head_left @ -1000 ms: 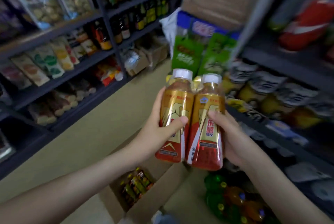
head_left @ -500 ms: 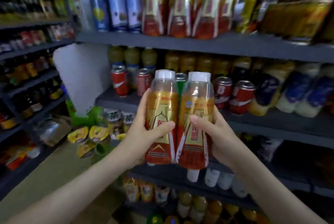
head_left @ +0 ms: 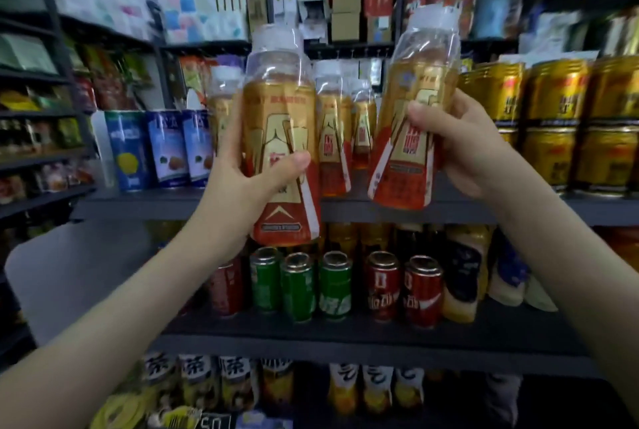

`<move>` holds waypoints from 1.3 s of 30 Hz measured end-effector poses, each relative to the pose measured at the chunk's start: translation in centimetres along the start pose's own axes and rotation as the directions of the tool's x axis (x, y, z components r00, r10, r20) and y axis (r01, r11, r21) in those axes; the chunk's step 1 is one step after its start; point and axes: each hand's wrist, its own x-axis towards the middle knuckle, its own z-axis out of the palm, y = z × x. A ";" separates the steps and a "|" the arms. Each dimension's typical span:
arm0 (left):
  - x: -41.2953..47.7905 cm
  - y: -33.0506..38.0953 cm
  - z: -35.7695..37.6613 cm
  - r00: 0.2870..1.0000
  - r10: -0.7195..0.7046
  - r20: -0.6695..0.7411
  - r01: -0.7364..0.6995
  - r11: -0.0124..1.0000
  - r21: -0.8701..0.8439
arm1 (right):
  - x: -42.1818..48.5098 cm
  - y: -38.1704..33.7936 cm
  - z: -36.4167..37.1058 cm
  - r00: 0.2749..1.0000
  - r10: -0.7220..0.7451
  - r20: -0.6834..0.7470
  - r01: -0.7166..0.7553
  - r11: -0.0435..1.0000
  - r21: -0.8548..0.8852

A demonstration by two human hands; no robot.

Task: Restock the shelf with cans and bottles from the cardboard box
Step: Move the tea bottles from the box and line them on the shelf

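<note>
My left hand (head_left: 242, 183) grips a gold-and-red labelled bottle (head_left: 280, 124) with a white cap, held upright in front of the upper shelf (head_left: 380, 209). My right hand (head_left: 460, 148) grips a second bottle of the same kind (head_left: 411, 93), tilted slightly right, its base just above the shelf board. Between them, matching bottles (head_left: 332, 131) stand on that shelf. The cardboard box is out of view.
Blue cans (head_left: 166, 148) stand left of the bottles, gold cans (head_left: 553, 120) to the right. The shelf below holds green cans (head_left: 299, 287) and red cans (head_left: 403, 290). A lower shelf carries more bottles. Another rack runs along the left side.
Both hands have risen from the middle shelf to the upper one. The two bottles, held side by side before, are now apart, the right one nearer the shelf.
</note>
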 end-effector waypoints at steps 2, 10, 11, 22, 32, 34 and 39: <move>1.7 0.6 0.0 0.998 0.062 0.032 -0.062 0.998 -0.004 | 2.9 0.4 -0.7 1.000 0.012 -0.018 -0.012 1.000 -0.024; 5.0 0.6 0.7 0.991 0.136 -0.007 -0.136 0.989 -0.049 | 11.5 5.4 -3.0 0.965 0.252 -0.068 -0.260 0.947 -0.187; 5.3 0.4 0.8 0.992 0.124 -0.012 -0.125 0.990 -0.066 | 12.1 5.9 -3.0 0.959 0.275 -0.061 -0.282 0.935 -0.216; 6.5 -1.1 1.7 0.989 0.119 -0.092 -0.128 0.987 -0.100 | 16.5 8.9 -3.7 0.931 0.361 0.047 -0.326 0.884 -0.334; 6.1 -1.3 2.2 0.987 0.144 -0.073 -0.149 0.986 -0.072 | 17.1 9.5 -3.3 0.933 0.359 -0.009 -0.319 0.816 -0.482; 6.1 -1.5 2.3 0.987 0.149 -0.067 -0.154 0.985 -0.076 | 17.1 9.6 -3.4 0.932 0.362 -0.020 -0.323 0.804 -0.500; 5.9 -1.4 3.1 0.985 0.167 -0.052 -0.168 0.986 -0.014 | 14.9 8.0 -2.8 0.979 0.011 -0.201 -0.126 0.810 -0.573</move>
